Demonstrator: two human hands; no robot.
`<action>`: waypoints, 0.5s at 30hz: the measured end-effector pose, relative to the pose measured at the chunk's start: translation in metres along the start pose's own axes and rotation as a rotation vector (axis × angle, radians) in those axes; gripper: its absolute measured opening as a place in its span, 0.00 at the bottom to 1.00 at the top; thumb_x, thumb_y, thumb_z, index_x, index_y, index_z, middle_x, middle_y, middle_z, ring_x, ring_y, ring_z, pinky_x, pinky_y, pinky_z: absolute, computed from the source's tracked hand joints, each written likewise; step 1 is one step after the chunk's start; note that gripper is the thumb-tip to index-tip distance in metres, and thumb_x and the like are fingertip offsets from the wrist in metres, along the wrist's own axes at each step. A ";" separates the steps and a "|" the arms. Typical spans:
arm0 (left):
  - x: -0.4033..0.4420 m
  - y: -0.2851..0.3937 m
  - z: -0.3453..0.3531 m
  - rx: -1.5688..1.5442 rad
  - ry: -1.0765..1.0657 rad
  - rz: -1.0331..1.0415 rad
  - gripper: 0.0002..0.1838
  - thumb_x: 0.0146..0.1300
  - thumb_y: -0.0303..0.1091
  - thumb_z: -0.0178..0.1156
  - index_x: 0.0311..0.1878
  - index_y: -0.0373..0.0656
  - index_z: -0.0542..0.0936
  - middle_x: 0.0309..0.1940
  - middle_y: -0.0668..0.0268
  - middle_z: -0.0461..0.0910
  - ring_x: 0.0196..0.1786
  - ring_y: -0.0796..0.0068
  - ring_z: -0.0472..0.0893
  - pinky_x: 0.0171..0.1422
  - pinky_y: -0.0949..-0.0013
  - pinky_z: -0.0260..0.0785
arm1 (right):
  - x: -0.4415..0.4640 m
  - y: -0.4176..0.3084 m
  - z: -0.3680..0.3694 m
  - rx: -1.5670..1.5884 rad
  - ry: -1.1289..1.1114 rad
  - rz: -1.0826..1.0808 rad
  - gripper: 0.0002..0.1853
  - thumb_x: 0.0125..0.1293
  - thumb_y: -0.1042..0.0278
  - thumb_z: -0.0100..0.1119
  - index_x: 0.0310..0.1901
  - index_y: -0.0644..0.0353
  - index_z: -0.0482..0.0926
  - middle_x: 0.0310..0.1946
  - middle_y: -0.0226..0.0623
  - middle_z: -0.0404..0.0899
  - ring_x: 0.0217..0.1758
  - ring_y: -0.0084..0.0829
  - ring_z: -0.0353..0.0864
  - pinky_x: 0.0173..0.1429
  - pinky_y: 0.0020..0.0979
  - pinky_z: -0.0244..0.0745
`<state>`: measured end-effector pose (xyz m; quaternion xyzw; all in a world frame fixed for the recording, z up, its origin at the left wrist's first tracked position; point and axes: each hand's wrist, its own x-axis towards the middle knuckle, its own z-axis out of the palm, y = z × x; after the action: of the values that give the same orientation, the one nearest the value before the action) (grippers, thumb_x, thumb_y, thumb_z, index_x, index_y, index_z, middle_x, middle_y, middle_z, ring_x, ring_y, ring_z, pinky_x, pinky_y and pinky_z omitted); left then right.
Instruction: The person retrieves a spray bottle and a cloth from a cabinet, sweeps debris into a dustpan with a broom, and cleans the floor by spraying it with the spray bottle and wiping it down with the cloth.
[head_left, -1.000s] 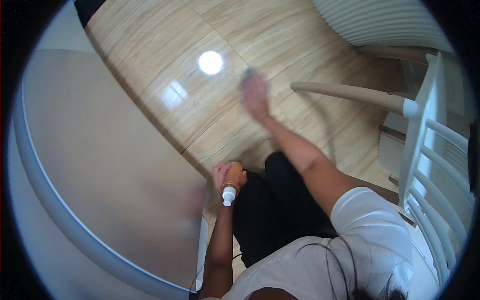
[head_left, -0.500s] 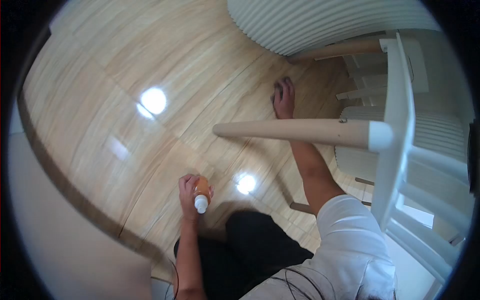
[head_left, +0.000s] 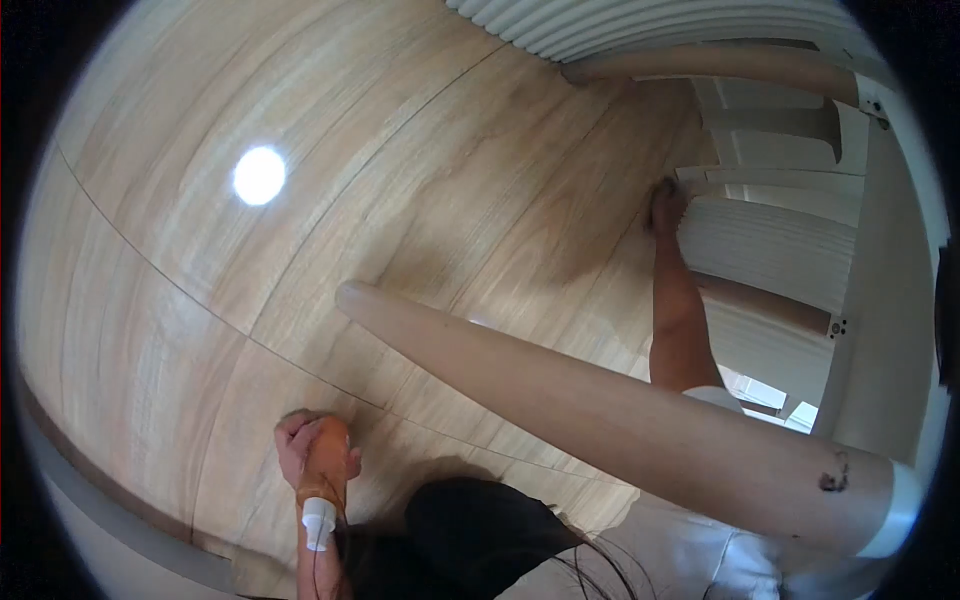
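Observation:
My left hand (head_left: 296,445) is wrapped around an orange bottle (head_left: 325,455) with a white cap (head_left: 319,522). It holds the bottle low over the wood-look floor, cap toward me. Under the chair, my right hand (head_left: 667,208) reaches far out at floor level, beside a white ribbed surface. Its fingers look curled over something dark, too shaded and blurred to make out. A thick wooden chair leg (head_left: 600,400) slants across the view, in front of my right upper arm.
The chair's pale underside (head_left: 885,280) runs down the right edge. Another wooden leg (head_left: 720,62) lies near the top, by a white ribbed panel (head_left: 620,25). The floor (head_left: 400,180) has thin seams and a bright light reflection. A pale edge (head_left: 110,510) borders the lower left.
My view has moved closer to the chair leg, which now looks larger. My right hand has shifted right, deeper under the chair. The bottle in my left hand appears lower and further left.

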<state>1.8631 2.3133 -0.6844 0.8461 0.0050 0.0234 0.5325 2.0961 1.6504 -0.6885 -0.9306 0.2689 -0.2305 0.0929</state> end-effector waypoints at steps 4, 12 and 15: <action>-0.001 0.000 0.002 0.066 -0.017 -0.034 0.27 0.42 0.39 0.71 0.45 0.44 0.72 0.40 0.55 0.71 0.44 0.55 0.73 0.48 0.58 0.68 | -0.085 0.040 -0.035 -0.149 -0.006 0.114 0.21 0.63 0.57 0.50 0.48 0.68 0.75 0.49 0.56 0.75 0.54 0.54 0.72 0.59 0.45 0.66; 0.014 0.013 0.002 -0.073 0.018 0.019 0.27 0.41 0.38 0.75 0.44 0.45 0.74 0.39 0.56 0.74 0.40 0.57 0.77 0.42 0.62 0.72 | -0.299 -0.144 -0.063 -0.033 -0.060 0.074 0.23 0.67 0.61 0.50 0.60 0.63 0.66 0.61 0.54 0.63 0.66 0.51 0.59 0.72 0.44 0.51; 0.017 0.018 -0.004 0.060 0.029 0.091 0.27 0.39 0.35 0.76 0.43 0.44 0.75 0.39 0.56 0.74 0.42 0.57 0.76 0.44 0.62 0.72 | -0.348 -0.261 -0.093 0.168 -0.245 -0.191 0.20 0.66 0.64 0.49 0.58 0.61 0.68 0.61 0.53 0.61 0.67 0.54 0.56 0.71 0.47 0.49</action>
<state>1.8794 2.3096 -0.6664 0.8605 -0.0251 0.0597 0.5054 1.9102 2.0536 -0.6612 -0.9620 0.1456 -0.1448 0.1798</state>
